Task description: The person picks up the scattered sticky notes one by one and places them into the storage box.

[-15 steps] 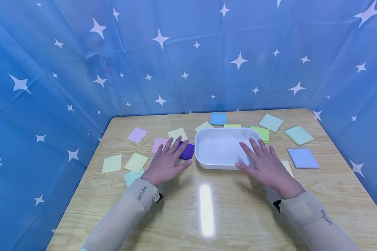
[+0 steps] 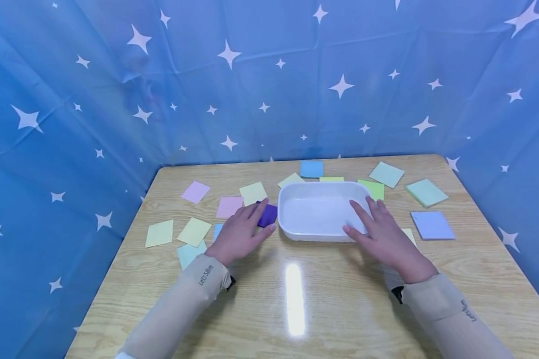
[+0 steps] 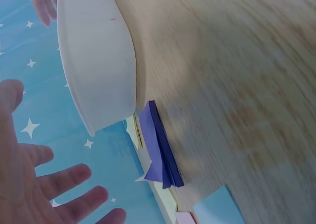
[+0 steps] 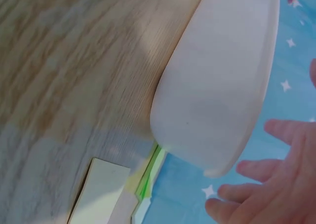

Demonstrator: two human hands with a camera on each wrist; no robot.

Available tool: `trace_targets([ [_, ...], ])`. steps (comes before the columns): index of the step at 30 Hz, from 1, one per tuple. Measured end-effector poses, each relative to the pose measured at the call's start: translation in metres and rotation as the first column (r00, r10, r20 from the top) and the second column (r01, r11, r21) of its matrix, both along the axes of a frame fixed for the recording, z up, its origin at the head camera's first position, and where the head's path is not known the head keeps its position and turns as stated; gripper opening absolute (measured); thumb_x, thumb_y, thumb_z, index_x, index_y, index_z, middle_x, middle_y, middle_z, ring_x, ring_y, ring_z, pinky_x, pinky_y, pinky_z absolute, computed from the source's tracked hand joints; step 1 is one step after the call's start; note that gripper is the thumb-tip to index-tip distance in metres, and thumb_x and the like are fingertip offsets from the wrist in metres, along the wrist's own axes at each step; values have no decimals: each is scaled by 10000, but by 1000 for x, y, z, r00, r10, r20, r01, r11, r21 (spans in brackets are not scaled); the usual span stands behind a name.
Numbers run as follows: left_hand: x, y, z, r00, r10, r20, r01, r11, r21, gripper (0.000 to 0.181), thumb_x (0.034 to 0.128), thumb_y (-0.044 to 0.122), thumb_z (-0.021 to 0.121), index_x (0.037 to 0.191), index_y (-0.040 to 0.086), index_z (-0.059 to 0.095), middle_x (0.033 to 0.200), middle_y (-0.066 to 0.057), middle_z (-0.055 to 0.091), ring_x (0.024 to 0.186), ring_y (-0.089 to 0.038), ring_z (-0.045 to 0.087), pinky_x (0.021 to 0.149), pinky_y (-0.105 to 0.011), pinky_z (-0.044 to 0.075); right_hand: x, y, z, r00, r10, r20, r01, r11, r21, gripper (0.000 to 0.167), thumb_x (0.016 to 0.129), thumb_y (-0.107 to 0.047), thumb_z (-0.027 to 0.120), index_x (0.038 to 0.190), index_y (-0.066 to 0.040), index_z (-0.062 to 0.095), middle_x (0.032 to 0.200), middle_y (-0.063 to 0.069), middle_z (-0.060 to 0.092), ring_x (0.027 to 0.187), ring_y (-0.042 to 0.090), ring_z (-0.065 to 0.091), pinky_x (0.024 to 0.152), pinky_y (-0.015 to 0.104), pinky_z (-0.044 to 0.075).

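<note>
A white oblong tub (image 2: 323, 237) stands on the table between the two hands. My left hand (image 2: 240, 232) hovers to its left with fingers extended and holds nothing. Just past those fingers lies a dark purple sticky-note pad (image 2: 268, 216), its top sheets lifting in the left wrist view (image 3: 154, 150). My right hand (image 2: 386, 242) is over the tub's right end, fingers spread and holding nothing. Its fingertips show beside the tub's rim (image 4: 266, 81) in the right wrist view. Partly behind the left hand is a blue note (image 2: 217, 230).
Pink (image 2: 195, 192), yellow (image 2: 159, 233) and pale teal notes (image 2: 191, 254) lie at left. Behind the tub are a blue pad (image 2: 312, 169) and a green pad (image 2: 373, 189). A mint pad (image 2: 426, 192) and a periwinkle pad (image 2: 432, 225) lie at right. A starry curtain (image 2: 269, 85) borders the table.
My left fingers have drawn closer together and lower, uncovering more of the pink and blue notes. The right hand has shifted slightly right. The tub and notes stay put.
</note>
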State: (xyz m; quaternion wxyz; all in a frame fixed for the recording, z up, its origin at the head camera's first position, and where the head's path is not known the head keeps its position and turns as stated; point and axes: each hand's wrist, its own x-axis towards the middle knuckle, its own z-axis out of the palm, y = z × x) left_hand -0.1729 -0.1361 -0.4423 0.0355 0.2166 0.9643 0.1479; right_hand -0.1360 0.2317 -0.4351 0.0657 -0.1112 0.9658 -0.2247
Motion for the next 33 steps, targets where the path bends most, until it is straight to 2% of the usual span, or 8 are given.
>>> trace_targets([
  [4, -1, 4, -3, 999, 19, 38, -20, 999, 38, 801, 1023, 704, 313, 1661, 251, 147, 1622, -145, 402, 1480, -352, 416, 1215, -527, 384, -1, 4, -1, 999, -33, 32, 34, 998, -45, 875, 1019, -654, 430, 1661, -147, 119, 1702, 281, 3, 1546, 554, 0, 1139, 817, 189],
  [10, -4, 10, -9, 996, 39, 75, -45, 995, 89, 836, 1027, 693, 319, 1656, 164, 169, 1617, -194, 401, 1460, -361, 449, 1182, -519, 432, -7, 7, -3, 992, -116, 50, 122, 982, -143, 948, 1038, -600, 438, 1634, 4, 17, 1661, 351, 108, 1509, 563, 177, 1159, 762, 258],
  [13, -7, 13, -11, 992, 51, 118, -65, 991, 119, 845, 1027, 699, 308, 1656, 154, 164, 1636, -190, 370, 1481, -357, 423, 1192, -520, 422, -11, 9, -4, 987, -155, 51, 162, 967, -196, 919, 1054, -551, 443, 1616, 59, 47, 1633, 369, 192, 1488, 566, 235, 1158, 744, 286],
  [18, -12, 19, -12, 979, 71, 190, -107, 977, 185, 804, 1043, 650, 350, 1653, 152, 185, 1637, -157, 379, 1484, -345, 422, 1194, -526, 417, -17, 14, -6, 974, -192, 118, 218, 939, -266, 862, 1064, -541, 424, 1616, 47, 118, 1603, 361, 290, 1462, 557, 310, 1145, 708, 350],
  [22, -18, 23, -14, 963, 69, 260, -141, 953, 268, 762, 1060, 587, 389, 1644, 129, 218, 1601, -145, 443, 1484, -330, 425, 1213, -529, 389, -21, 19, -10, 957, -196, 216, 260, 909, -325, 862, 1063, -564, 396, 1624, 25, 112, 1620, 349, 265, 1464, 550, 317, 1149, 683, 370],
  [25, -22, 25, -17, 945, 57, 322, -172, 924, 342, 751, 1063, 556, 421, 1636, 107, 238, 1542, -131, 519, 1447, -303, 476, 1205, -501, 407, -22, 22, -13, 942, -201, 269, 289, 893, -345, 860, 1066, -562, 383, 1629, 16, 85, 1635, 347, 222, 1474, 554, 293, 1163, 681, 353],
  [29, -26, 28, -20, 933, 36, 357, -192, 891, 412, 729, 1066, 501, 468, 1618, 65, 275, 1449, -121, 589, 1342, -281, 576, 1140, -462, 486, -22, 24, -18, 937, -206, 281, 303, 880, -365, 805, 1084, -503, 376, 1624, 27, 101, 1616, 361, 253, 1459, 553, 319, 1164, 660, 369],
  [33, -27, 32, -24, 935, 29, 353, -193, 876, 442, 662, 1063, 432, 515, 1587, 60, 355, 1415, -109, 619, 1292, -266, 619, 1106, -429, 520, -22, 24, -21, 945, -201, 258, 289, 881, -374, 727, 1104, -420, 364, 1615, 41, 131, 1596, 364, 292, 1460, 542, 326, 1169, 648, 369],
])
